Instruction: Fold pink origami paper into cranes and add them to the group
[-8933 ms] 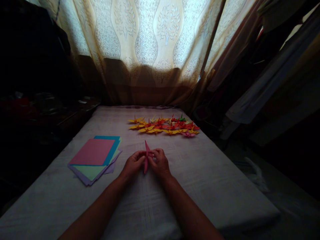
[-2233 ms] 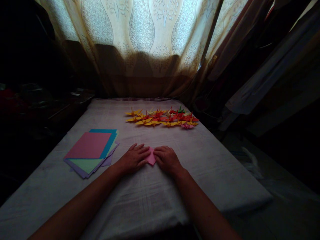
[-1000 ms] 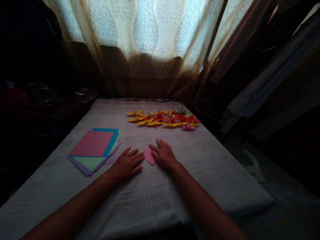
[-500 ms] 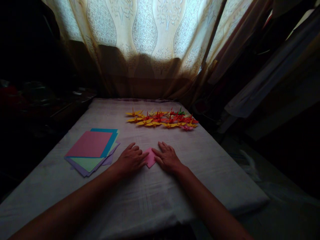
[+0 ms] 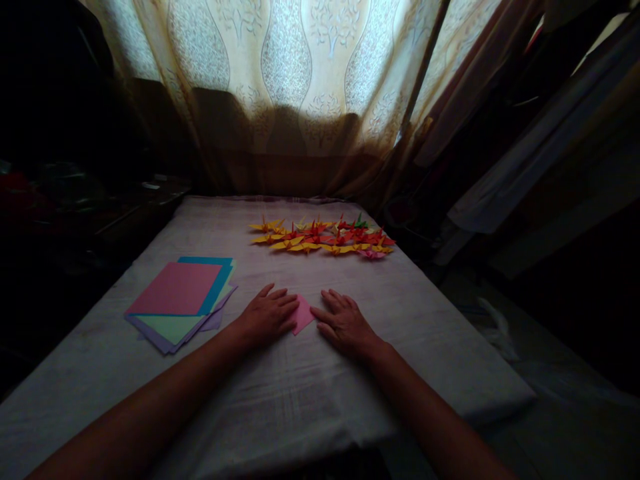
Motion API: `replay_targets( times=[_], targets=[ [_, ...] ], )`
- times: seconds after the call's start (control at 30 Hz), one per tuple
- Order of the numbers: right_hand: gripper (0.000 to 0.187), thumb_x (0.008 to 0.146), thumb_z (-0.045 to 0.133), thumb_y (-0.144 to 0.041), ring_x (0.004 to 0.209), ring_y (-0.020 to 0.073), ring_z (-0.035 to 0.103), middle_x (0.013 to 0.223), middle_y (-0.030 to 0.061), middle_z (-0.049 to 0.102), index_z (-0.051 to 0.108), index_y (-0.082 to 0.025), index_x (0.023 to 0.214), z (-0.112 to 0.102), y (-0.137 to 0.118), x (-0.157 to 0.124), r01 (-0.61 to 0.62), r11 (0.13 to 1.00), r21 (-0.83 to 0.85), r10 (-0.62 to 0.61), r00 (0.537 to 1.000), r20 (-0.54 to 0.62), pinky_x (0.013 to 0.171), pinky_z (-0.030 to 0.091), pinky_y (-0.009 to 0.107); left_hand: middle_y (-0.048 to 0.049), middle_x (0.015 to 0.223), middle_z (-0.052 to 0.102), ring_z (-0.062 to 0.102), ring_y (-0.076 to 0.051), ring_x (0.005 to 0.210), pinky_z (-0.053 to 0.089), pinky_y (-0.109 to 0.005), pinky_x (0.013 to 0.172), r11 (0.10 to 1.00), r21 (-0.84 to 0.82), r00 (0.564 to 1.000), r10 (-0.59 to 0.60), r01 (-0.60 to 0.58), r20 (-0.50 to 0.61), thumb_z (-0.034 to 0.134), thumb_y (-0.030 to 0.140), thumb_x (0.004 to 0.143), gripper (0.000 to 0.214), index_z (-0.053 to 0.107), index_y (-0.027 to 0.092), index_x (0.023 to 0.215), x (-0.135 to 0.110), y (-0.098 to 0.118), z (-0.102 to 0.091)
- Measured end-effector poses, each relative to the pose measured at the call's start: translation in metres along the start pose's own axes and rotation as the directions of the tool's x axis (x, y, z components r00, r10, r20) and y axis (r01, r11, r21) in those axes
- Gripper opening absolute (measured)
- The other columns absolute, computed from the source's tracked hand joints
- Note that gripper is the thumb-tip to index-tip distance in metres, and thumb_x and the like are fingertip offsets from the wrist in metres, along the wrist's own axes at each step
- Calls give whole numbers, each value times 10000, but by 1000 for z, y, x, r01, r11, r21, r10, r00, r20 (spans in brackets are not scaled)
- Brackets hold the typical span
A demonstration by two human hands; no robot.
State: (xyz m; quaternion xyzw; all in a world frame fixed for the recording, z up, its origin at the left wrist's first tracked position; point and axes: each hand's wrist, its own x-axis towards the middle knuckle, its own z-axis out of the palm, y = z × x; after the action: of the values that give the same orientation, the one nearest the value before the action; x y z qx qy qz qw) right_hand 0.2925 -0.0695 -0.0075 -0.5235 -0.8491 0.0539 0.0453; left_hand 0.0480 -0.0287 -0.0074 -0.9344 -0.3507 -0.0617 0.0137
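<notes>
Right hand shifted right, cloth-covered table, curtain

Stack of coloured paper sheets, pink one on top, sits on the left of the cloth-covered bench. Bunch of folded paper cranes at the far end, patterned curtain behind.

The single view sits on the person's head, looking forward and down along the table toward the curtain at its far end. The left hand and right hand lie near, at mid-frame.
</notes>
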Motion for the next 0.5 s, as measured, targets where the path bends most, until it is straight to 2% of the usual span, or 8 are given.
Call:
replay_targets(
  times=[0.2,0.3,0.4,0.5],
  targets=[
    [400,969,480,-413,1429,291,305,1533,108,384,565,-330,1351,-3,8,-17,40,999,15,-40,999,-5,1127,237,511,-45,1395,576,521,-283,1265,232,-499,1114,1000,11,1000,-24,24,8,484,391,950,388,561,259,1306,0,2,-3],
    [360,957,502,-368,1396,279,367,1499,116,437,633,-283,1281,-6,10,-15,76,996,40,-73,995,-60,1115,275,488,-44,1368,598,541,-283,1235,248,-506,1103,999,17,999,-31,31,-19,514,399,941,373,572,263,1283,0,4,-2],
    [362,933,536,-310,1342,263,442,1432,135,515,636,-221,1269,-7,9,-7,68,996,60,-59,989,-137,1098,318,461,-38,1276,657,569,-282,1174,255,-515,1095,997,12,995,-69,70,-79,538,393,934,282,636,259,1163,2,10,-4],
    [346,918,552,-280,1291,255,495,1368,131,576,643,-217,1246,-4,3,3,31,996,80,-16,984,-180,1076,352,451,-66,1093,714,611,-273,1050,286,-520,1068,991,15,985,-129,132,-114,502,316,955,210,683,222,1002,8,16,-10]
  ],
)
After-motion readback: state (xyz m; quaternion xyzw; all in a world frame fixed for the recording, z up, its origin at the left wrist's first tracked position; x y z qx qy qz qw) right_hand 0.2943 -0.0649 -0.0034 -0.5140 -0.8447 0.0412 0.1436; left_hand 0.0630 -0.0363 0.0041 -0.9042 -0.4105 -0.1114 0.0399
